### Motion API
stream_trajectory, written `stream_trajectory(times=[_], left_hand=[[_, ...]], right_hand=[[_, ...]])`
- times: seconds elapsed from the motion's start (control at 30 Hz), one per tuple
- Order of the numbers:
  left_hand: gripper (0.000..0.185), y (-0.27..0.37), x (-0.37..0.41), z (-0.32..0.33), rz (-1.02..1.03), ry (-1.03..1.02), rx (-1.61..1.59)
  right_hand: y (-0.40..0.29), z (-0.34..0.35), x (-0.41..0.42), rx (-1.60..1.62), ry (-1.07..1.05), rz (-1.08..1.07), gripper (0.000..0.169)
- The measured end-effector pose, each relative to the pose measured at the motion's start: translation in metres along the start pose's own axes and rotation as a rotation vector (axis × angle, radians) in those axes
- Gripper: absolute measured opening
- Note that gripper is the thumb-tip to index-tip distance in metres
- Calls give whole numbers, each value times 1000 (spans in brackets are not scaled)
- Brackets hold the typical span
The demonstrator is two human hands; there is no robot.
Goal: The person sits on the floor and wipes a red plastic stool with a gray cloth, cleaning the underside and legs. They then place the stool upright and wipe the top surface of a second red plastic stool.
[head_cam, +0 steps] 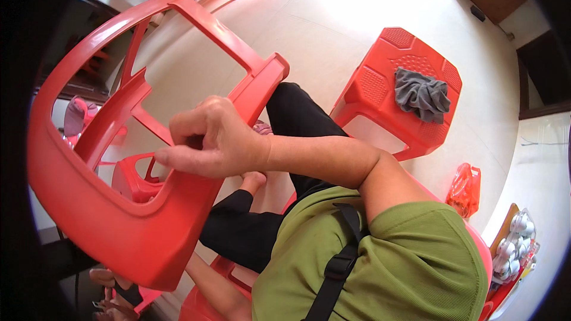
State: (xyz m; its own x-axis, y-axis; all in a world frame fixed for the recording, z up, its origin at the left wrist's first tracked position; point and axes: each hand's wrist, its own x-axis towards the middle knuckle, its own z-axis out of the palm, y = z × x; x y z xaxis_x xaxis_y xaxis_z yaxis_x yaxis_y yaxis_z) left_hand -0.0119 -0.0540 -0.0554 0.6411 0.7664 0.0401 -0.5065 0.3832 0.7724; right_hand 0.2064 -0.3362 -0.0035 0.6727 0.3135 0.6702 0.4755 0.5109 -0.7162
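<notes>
A large red plastic stool or chair, tilted on its side, fills the left of the view, its legs and open frame showing. My right hand is over its near edge, fingers curled and thumb apart from them; whether it touches the plastic or holds something small in the curled fingers cannot be told. My left forearm runs up from the bottom and passes behind the red plastic, which hides my left hand. My legs in black trousers are beside and below the piece.
A red plastic stool stands on the pale floor with a crumpled grey cloth on top. A red plastic bag lies at the right, near a pack of white round things. Another person's hands show at bottom left.
</notes>
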Motion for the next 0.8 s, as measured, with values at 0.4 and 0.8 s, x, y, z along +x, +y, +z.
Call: stream_trajectory(times=[0.4, 0.8], left_hand=[[50, 63, -7, 49, 435, 155, 82], [45, 192, -79, 105, 1073, 581, 494]], right_hand=[[13, 4, 13, 129, -30, 298, 25], [88, 1, 45, -260, -159, 137, 18]])
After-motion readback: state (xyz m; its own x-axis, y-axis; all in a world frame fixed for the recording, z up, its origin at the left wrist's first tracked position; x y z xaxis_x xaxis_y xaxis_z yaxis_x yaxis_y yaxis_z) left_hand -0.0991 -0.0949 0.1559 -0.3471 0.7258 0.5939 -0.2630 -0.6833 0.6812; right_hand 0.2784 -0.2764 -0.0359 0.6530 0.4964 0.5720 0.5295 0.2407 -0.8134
